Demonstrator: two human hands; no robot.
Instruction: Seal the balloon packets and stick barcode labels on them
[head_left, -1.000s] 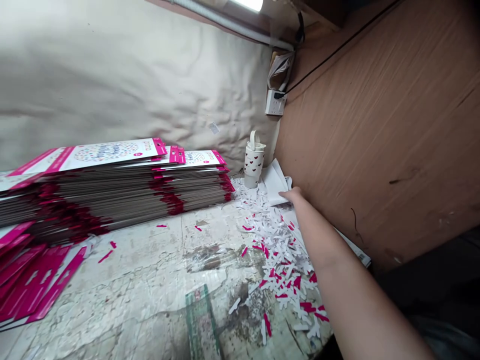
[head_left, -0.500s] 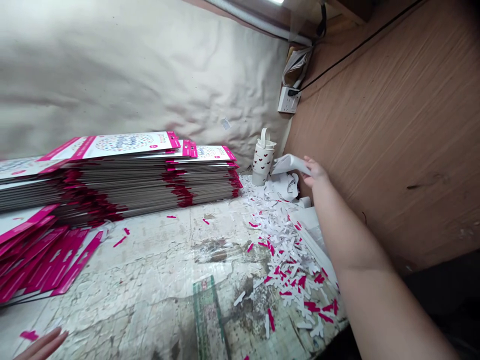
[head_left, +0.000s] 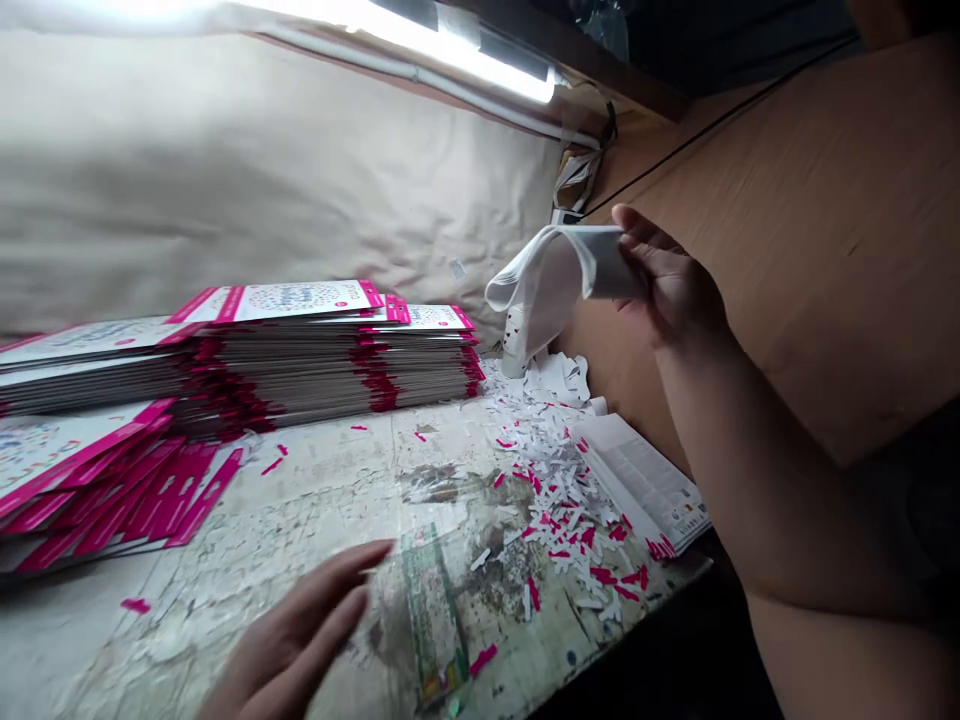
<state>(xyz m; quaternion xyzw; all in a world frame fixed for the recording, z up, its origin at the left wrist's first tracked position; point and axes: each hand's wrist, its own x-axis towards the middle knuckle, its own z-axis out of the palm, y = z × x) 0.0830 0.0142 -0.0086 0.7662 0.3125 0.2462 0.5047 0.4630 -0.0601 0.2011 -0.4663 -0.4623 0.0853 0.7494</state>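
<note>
My right hand (head_left: 679, 285) is raised above the far right corner of the table, its fingers closed on a bundle of thin white sheets (head_left: 551, 265). The sheets arch over and their loose end droops to the left, partly covering a white tumbler with dark hearts (head_left: 513, 345). I cannot make out whether the bundle is paper or film. Over the near part of the table my left hand (head_left: 300, 635) hangs with fingers stretched out and nothing in them. A green-edged strip (head_left: 433, 610) on the tabletop lies just to its right.
Tall stacks of pink-and-white printed cards (head_left: 300, 365) line the back and left, with fanned cards (head_left: 180, 490) in front. White and pink paper scraps (head_left: 562, 500) litter the right side of the table (head_left: 337, 480). Beside them lies a printed white stack (head_left: 645, 480) against the wooden wall (head_left: 840, 280).
My right hand has lifted the white sheets up from beside the tumbler and toward me. My left hand has come further into view, moving right across the near tabletop.
</note>
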